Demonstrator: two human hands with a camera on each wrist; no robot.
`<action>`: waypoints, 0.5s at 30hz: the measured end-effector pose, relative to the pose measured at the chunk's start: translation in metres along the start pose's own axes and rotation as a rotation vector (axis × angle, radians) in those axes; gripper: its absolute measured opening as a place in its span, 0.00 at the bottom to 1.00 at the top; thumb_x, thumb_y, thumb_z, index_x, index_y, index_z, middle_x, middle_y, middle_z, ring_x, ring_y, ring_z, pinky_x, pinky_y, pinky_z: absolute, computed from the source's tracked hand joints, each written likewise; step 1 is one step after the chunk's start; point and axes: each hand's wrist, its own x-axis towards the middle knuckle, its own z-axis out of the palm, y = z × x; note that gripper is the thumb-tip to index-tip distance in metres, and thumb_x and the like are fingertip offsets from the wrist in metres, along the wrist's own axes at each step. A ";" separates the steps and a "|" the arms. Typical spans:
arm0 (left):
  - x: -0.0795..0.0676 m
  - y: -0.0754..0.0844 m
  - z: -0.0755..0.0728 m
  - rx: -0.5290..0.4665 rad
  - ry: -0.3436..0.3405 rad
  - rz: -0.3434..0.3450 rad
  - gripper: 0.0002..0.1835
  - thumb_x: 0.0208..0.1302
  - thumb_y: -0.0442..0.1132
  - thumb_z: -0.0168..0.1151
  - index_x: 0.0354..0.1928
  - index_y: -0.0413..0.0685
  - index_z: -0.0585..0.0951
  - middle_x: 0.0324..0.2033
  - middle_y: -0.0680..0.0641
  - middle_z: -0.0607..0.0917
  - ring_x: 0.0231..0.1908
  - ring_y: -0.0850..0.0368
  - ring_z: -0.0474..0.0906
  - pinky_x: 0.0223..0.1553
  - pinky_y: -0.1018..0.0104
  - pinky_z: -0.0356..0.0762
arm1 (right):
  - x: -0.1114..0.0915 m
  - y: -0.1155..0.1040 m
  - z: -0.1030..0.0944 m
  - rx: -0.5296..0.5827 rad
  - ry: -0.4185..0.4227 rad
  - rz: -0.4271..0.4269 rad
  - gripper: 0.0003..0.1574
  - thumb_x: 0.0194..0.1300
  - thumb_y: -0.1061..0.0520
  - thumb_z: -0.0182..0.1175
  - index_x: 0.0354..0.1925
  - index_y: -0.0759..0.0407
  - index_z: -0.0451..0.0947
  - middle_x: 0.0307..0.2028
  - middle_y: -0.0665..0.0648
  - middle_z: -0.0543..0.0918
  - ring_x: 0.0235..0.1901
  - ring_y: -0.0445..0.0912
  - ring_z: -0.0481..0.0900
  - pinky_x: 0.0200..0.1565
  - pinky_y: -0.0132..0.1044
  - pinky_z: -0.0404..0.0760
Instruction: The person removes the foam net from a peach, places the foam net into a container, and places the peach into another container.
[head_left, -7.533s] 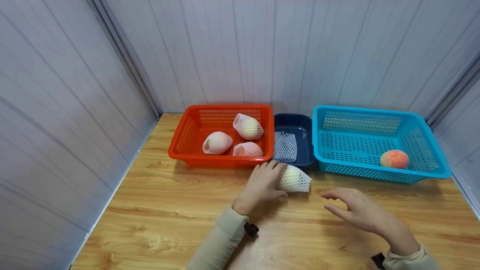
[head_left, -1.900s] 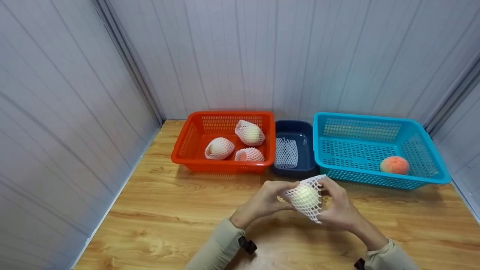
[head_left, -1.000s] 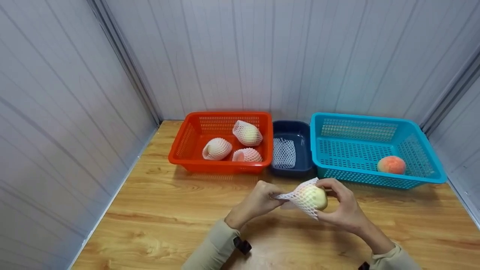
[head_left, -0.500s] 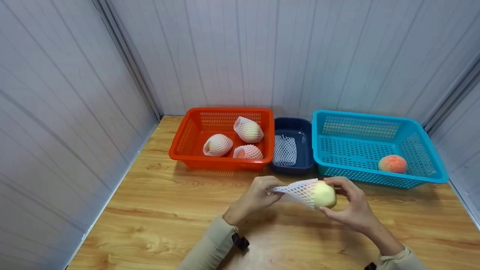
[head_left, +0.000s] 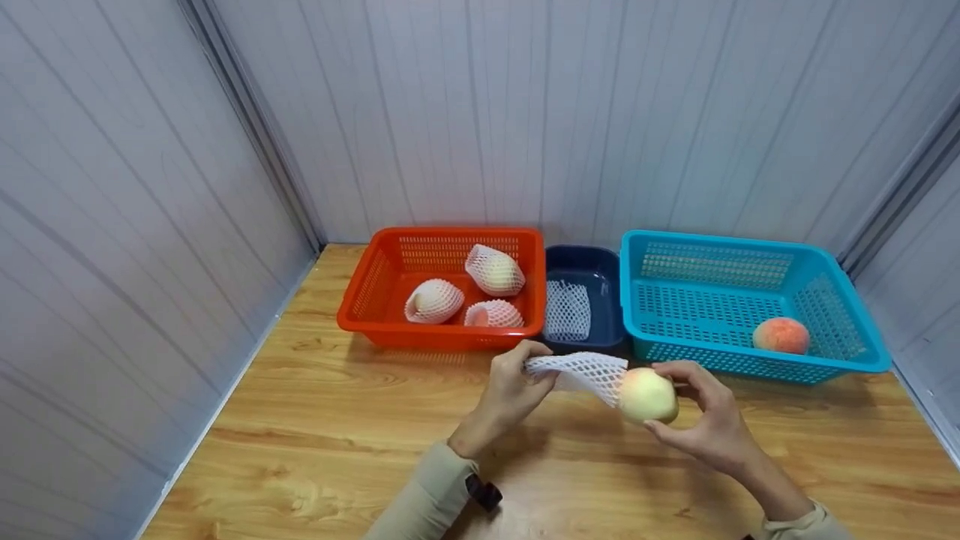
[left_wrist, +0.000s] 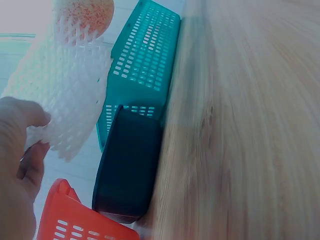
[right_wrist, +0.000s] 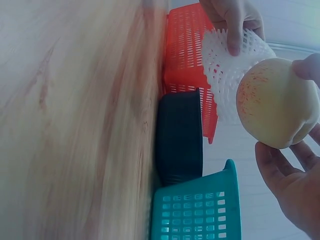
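Note:
My right hand (head_left: 712, 427) holds a pale yellow peach (head_left: 646, 395) with a pink blush, fingers and thumb spread round its right side. My left hand (head_left: 510, 390) pinches the far end of a white foam net sleeve (head_left: 589, 370). The open mouth of the sleeve lies right at the peach's left side, and nearly the whole fruit shows bare. In the right wrist view the peach (right_wrist: 277, 102) stands in front of the net (right_wrist: 225, 70). From the left wrist, the net (left_wrist: 60, 85) hangs between finger and thumb, with the blushed side of the peach (left_wrist: 90, 15) at its far end.
A red basket (head_left: 442, 337) at the back left contains 3 net-wrapped peaches (head_left: 495, 271). Beside it, a dark blue tray (head_left: 606, 307) bears a flat foam net (head_left: 568, 311). A blue basket (head_left: 750, 360) on the right contains a bare peach (head_left: 781, 335). Walls enclose the wooden table (head_left: 315, 450).
Earlier the left hand gripped the wrapped peach on the table; both hands then lifted it. The sleeve has slid leftward off the fruit as the hands drew apart.

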 end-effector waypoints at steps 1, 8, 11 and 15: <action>0.000 0.000 0.000 0.001 0.024 0.005 0.13 0.54 0.29 0.71 0.40 0.41 0.79 0.35 0.49 0.84 0.33 0.59 0.79 0.41 0.70 0.80 | -0.001 0.000 0.000 0.002 0.000 0.000 0.43 0.35 0.74 0.78 0.52 0.71 0.72 0.49 0.65 0.77 0.47 0.41 0.76 0.44 0.27 0.78; 0.005 -0.001 0.001 0.072 0.179 0.073 0.12 0.47 0.24 0.71 0.34 0.42 0.81 0.30 0.48 0.83 0.30 0.56 0.78 0.35 0.71 0.78 | -0.003 0.001 0.001 -0.004 0.024 -0.005 0.43 0.33 0.75 0.78 0.52 0.72 0.72 0.48 0.66 0.77 0.46 0.41 0.76 0.44 0.27 0.78; 0.011 0.000 0.001 0.102 0.224 0.076 0.12 0.46 0.25 0.71 0.32 0.43 0.81 0.29 0.49 0.82 0.29 0.58 0.76 0.32 0.73 0.75 | -0.002 0.001 -0.001 -0.012 0.031 -0.005 0.44 0.32 0.74 0.78 0.52 0.72 0.73 0.48 0.66 0.77 0.46 0.41 0.76 0.43 0.26 0.78; 0.019 0.000 0.000 0.143 0.245 0.085 0.12 0.45 0.23 0.70 0.31 0.43 0.81 0.30 0.50 0.81 0.31 0.59 0.76 0.34 0.72 0.75 | -0.003 0.002 -0.001 -0.002 0.027 -0.007 0.44 0.33 0.74 0.78 0.52 0.71 0.73 0.49 0.66 0.77 0.46 0.40 0.76 0.43 0.26 0.78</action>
